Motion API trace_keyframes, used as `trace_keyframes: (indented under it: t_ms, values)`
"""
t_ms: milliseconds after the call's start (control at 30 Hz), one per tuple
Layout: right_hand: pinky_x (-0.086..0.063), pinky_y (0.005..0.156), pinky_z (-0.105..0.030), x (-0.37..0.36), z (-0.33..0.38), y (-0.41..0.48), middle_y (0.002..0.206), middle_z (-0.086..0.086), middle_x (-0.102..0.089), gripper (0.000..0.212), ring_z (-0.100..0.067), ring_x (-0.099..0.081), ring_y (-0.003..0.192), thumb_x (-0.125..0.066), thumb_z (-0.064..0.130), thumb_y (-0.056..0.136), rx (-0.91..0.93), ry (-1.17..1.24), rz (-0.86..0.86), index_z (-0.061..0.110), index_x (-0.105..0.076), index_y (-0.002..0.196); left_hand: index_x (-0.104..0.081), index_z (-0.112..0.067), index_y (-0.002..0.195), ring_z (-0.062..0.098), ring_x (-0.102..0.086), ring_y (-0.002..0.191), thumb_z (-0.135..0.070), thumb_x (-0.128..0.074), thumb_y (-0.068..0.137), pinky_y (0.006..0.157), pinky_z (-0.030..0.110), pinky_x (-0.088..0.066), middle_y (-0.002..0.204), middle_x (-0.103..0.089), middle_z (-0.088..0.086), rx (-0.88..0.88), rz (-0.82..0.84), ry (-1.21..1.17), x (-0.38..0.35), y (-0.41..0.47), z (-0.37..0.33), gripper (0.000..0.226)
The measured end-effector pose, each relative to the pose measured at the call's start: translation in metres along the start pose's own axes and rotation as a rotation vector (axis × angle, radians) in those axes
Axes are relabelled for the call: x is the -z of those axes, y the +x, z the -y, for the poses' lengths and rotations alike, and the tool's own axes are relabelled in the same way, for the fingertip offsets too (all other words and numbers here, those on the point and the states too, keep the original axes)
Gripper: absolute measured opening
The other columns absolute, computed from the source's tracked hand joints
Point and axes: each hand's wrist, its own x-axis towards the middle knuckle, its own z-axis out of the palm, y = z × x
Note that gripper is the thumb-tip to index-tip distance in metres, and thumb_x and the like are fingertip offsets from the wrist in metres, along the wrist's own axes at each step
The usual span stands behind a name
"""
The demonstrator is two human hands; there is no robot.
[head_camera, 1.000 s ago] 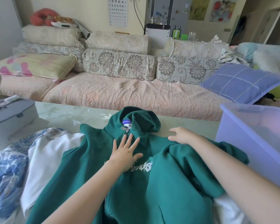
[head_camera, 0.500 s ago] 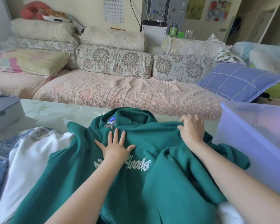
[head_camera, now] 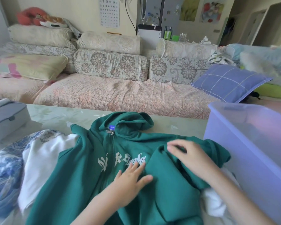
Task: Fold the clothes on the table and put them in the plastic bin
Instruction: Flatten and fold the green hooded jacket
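Note:
A dark green zip hoodie [head_camera: 88, 168] with white lettering lies face up on the table, hood pointing away from me. Its right sleeve is folded over the chest. My left hand [head_camera: 130, 184] lies flat on the chest just below the lettering, fingers apart. My right hand [head_camera: 190, 158] rests on the folded sleeve with fingers curled and blurred; whether it grips cloth I cannot tell. A translucent lilac plastic bin [head_camera: 250, 143] stands at the right, beside the hoodie. A white garment [head_camera: 37, 161] and a blue patterned garment [head_camera: 3, 172] lie under the hoodie at the left.
A grey lidded case [head_camera: 6, 117] sits at the table's far left. Pale green table surface [head_camera: 58, 116] shows beyond the hoodie. More white cloth [head_camera: 214, 205] pokes out near the bin. A sofa with cushions runs behind the table.
Both hands have slid toward me over the hoodie: the left from near the zip top to below the lettering, the right from the shoulder down onto the folded sleeve. The hood lies flatter.

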Motion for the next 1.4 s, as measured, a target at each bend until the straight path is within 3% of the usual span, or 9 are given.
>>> trace_keyframes:
  t_ms: [100,267,467,567,667,800,900,1167,1400]
  values:
    - [-0.028,0.097,-0.006,-0.003,0.003,-0.056,0.110,0.024,-0.057,0.026,0.010,-0.044,0.111,-0.061,0.054,0.081,0.088,-0.095,-0.124,0.034,-0.069,0.096,-0.002,-0.031,0.150,0.006,0.004,0.145,-0.052,-0.028,0.097,0.119,0.037,-0.001,0.158,-0.002,-0.006,-0.024,-0.029,-0.077,-0.013,-0.026,-0.005,0.063]
    - [-0.022,0.102,-0.017,-0.022,-0.002,-0.106,0.131,0.001,-0.055,0.088,-0.007,-0.032,0.123,-0.022,0.082,0.078,0.122,-0.353,-0.195,0.013,-0.073,0.097,-0.011,-0.037,0.148,0.001,0.003,0.143,-0.046,-0.029,0.100,0.118,0.033,0.000,0.158,0.002,-0.007,-0.130,-0.066,-0.125,-0.032,-0.058,-0.024,0.053]
    - [-0.030,0.103,-0.022,-0.013,0.020,-0.122,0.098,0.008,-0.070,0.032,-0.008,-0.051,0.110,-0.066,0.046,0.075,0.136,-0.250,-0.253,0.030,-0.039,0.065,-0.007,-0.034,0.149,0.005,0.002,0.144,-0.045,-0.029,0.099,0.117,0.028,0.000,0.158,0.000,-0.005,-0.113,-0.029,-0.176,-0.048,-0.086,-0.031,0.056]
    - [-0.043,0.067,-0.024,0.002,0.044,-0.141,0.060,0.000,-0.051,0.039,-0.012,-0.048,0.061,-0.068,0.041,0.081,0.018,-0.213,-0.270,0.024,-0.036,0.067,-0.007,-0.035,0.149,0.003,0.001,0.144,-0.046,-0.033,0.098,0.117,0.026,-0.001,0.158,-0.004,-0.004,-0.129,-0.100,-0.273,-0.043,-0.096,-0.030,0.058]
    - [-0.028,0.046,-0.014,0.015,0.064,-0.156,0.052,0.001,-0.041,0.034,-0.017,-0.039,0.051,-0.066,0.041,0.081,0.060,-0.321,-0.482,0.020,-0.042,0.069,-0.006,-0.036,0.149,0.004,0.005,0.144,-0.050,-0.031,0.097,0.118,0.030,0.000,0.158,-0.002,-0.007,-0.115,-0.099,-0.306,-0.037,-0.103,-0.033,0.059]
    - [-0.036,0.052,-0.021,0.006,0.064,-0.166,0.072,0.006,-0.049,0.028,-0.013,-0.046,0.061,-0.057,0.044,0.089,-0.139,-0.418,-0.240,0.020,-0.041,0.085,-0.002,-0.029,0.151,0.015,0.008,0.145,-0.050,-0.023,0.099,0.118,0.033,0.001,0.159,0.004,0.002,-0.018,-0.032,0.022,-0.049,-0.097,-0.023,0.060]
    - [-0.047,0.078,-0.032,-0.012,0.049,-0.176,0.116,0.003,-0.051,0.046,-0.021,-0.057,0.100,-0.044,0.059,0.090,-0.316,-0.614,0.060,0.020,-0.046,0.114,-0.006,-0.021,0.151,0.018,0.010,0.145,-0.052,-0.021,0.098,0.117,0.029,0.004,0.159,0.003,0.006,-0.005,0.019,0.182,-0.064,-0.096,-0.014,0.063]
    - [-0.041,0.084,-0.025,0.030,0.025,-0.204,0.126,0.017,-0.054,0.053,-0.009,-0.052,0.115,-0.044,0.066,0.085,-0.346,-0.268,0.020,0.035,-0.049,0.127,-0.050,-0.026,0.132,0.015,-0.037,0.133,-0.030,-0.057,0.091,0.109,0.022,-0.025,0.141,-0.042,-0.005,-0.062,-0.518,-0.071,-0.066,-0.141,0.022,0.042]
    - [-0.048,0.081,-0.026,0.018,0.024,-0.232,0.104,0.019,-0.062,0.035,-0.005,-0.058,0.093,-0.059,0.049,0.084,-0.239,-0.197,0.070,0.035,-0.053,0.116,-0.043,-0.043,0.133,-0.010,-0.027,0.119,-0.103,-0.016,0.042,0.108,0.015,-0.020,0.125,-0.040,-0.026,-0.133,-0.220,-0.040,-0.081,-0.212,0.031,0.112]
